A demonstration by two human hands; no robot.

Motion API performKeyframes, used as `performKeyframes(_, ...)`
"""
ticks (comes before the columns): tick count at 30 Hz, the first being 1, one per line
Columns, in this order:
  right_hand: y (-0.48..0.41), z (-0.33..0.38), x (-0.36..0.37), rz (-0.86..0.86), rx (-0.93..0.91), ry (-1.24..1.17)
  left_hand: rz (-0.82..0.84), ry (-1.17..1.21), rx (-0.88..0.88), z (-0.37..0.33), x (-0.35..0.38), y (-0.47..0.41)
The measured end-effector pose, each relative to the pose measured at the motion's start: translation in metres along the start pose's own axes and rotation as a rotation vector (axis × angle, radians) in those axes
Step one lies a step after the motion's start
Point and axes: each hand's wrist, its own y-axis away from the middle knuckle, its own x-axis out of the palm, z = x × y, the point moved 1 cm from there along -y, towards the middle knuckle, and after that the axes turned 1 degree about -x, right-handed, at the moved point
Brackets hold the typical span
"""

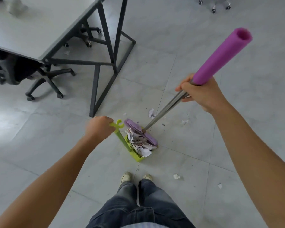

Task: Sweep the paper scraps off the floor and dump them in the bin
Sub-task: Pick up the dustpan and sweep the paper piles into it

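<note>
As left fingers (107, 120) clasp the dustpan (137, 158) heaped with torn scraps (143, 146), right fingers (182, 87) clasp the broom (163, 113).

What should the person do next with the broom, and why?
Probably swing the broom head back to the nearest loose scrap just beyond it and pull it toward the dustpan. The pan already holds a pile, but several scraps still lie on the floor. The left hand grips the pan's handle and the right hand grips the broom pole.

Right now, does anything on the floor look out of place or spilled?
Yes: white paper scraps lie loose on the grey tiled floor, outside the full green plastic dustpan, around the purple broom head.
</note>
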Motion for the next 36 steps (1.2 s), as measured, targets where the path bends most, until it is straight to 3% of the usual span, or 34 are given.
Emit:
performKeyframes(4, -0.013, 0.024, -0.005, -0.139, -0.048, -0.204, -0.005, 0.028, -0.031, 0.022, 0.001, 0.008)
performKeyframes(15, -0.040, 0.063, 0.018, -0.038, -0.266, -0.242, -0.019, 0.004, -0.071, 0.079, -0.007, 0.014)
performKeyframes(24, -0.061, 0.088, 0.080, 0.301, -0.437, -0.040, 0.003, -0.011, -0.108, 0.110, -0.018, 0.013)
performKeyframes(31, -0.079, 0.051, 0.119, 0.748, -0.431, 0.325, -0.014, -0.029, -0.108, 0.121, -0.017, 0.013)
performKeyframes(36, -0.088, 0.000, 0.087, 0.736, -0.332, 0.419, -0.020, -0.005, -0.100, 0.121, -0.019, 0.009)
